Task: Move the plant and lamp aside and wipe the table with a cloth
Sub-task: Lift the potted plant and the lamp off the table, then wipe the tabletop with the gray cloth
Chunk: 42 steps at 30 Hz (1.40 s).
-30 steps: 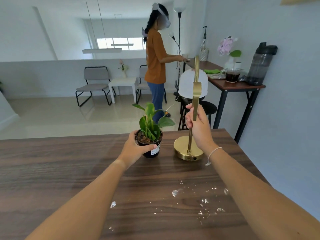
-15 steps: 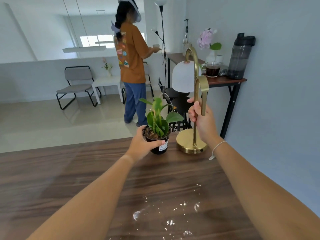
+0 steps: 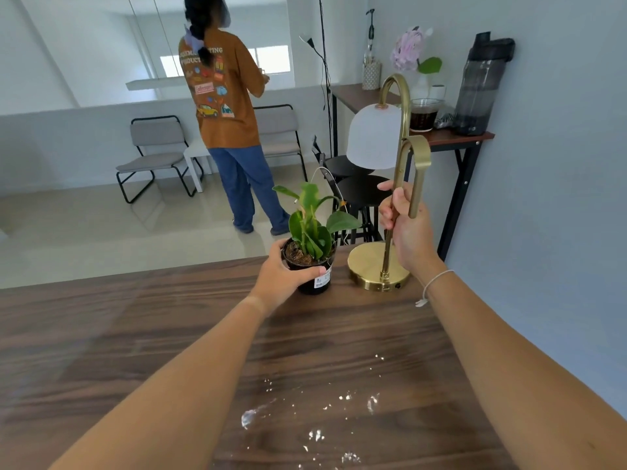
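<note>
While both things sit at the table's (image 3: 169,334) far edge, the moving-aside step looks nearly done. The plant (image 3: 310,245) stands in its black pot just left of the lamp (image 3: 390,212), close but apart from its brass base, and both appear to rest on the wood. The left hand (image 3: 280,278) is wrapped around the pot; the right hand (image 3: 405,228) is closed around the lamp's stem. Nearer the camera than the lamp, white spill marks (image 3: 315,418) dot the tabletop, unwiped. No cloth is visible, so letting go, fetching one and wiping all seem left. Beyond the lamp, another person (image 3: 227,106) stands turned away.
</note>
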Motion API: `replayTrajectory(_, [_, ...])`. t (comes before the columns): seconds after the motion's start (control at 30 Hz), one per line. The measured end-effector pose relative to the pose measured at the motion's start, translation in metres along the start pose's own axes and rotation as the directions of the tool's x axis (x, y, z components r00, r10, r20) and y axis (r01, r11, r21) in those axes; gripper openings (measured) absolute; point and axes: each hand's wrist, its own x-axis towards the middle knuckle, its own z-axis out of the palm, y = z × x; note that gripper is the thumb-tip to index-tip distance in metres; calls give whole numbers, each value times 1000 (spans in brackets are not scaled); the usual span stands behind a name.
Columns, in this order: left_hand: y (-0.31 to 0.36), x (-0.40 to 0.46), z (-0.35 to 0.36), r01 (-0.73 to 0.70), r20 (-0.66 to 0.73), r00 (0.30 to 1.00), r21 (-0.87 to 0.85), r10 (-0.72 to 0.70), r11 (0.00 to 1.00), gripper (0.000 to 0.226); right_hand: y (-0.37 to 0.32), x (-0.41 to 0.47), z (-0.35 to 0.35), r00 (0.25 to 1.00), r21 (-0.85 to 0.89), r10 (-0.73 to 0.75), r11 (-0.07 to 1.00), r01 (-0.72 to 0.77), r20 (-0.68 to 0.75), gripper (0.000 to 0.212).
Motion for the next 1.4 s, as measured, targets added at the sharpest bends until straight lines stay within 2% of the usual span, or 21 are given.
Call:
replayTrajectory(0.3, [11, -17, -1, 20, -28, 999, 45, -19, 999, 99, -4, -5, -3, 999, -90, 33, 995, -35, -20, 31])
replayTrajectory(0.43, [15, -38, -10, 35, -58, 998, 97, -29, 995, 101, -6, -18, -9, 984, -91, 139, 985, -149, -111, 26])
replayTrajectory(0.5, [15, -54, -16, 35, -55, 998, 104, -30, 994, 99, -10, -30, -13, 963, -120, 214, 965, -235, -166, 37])
replayTrajectory(0.57, [16, -74, -22, 24, -50, 999, 101, -19, 995, 97, -17, -53, -17, 953, -180, 244, 944, -275, -178, 43])
replayTrajectory(0.97, [-4, -261, -60, -53, 14, 999, 190, 51, 980, 79, -109, -263, -2, 964, -482, 180, 839, -253, -193, 38])
replayTrajectory(1.07, [-13, -304, -67, -64, 6, 998, 207, 64, 976, 71, -129, -324, 3, 959, -635, 223, 719, -282, -173, 39])
replayTrajectory(1.13, [-18, -326, -71, -73, -6, 997, 220, 76, 973, 63, -135, -362, 1, 949, -745, 265, 597, -299, -169, 43])
replayTrajectory(1.2, [-23, -343, -76, -86, 8, 996, 261, 87, 962, 57, -134, -394, -2, 935, -857, 303, 416, -303, -183, 50])
replayTrajectory(1.3, [-29, -355, -83, -91, 27, 996, 332, 87, 939, 54, -127, -430, -4, 904, -954, 343, 67, -293, -254, 69])
replayTrajectory(1.33, [-30, -358, -84, -101, 28, 995, 362, 97, 927, 53, -125, -438, -5, 896, -955, 342, -15, -295, -282, 75])
replayTrajectory(1.4, [-34, -360, -87, -124, 35, 992, 426, 121, 896, 52, -120, -448, -4, 888, -948, 331, -103, -302, -319, 83])
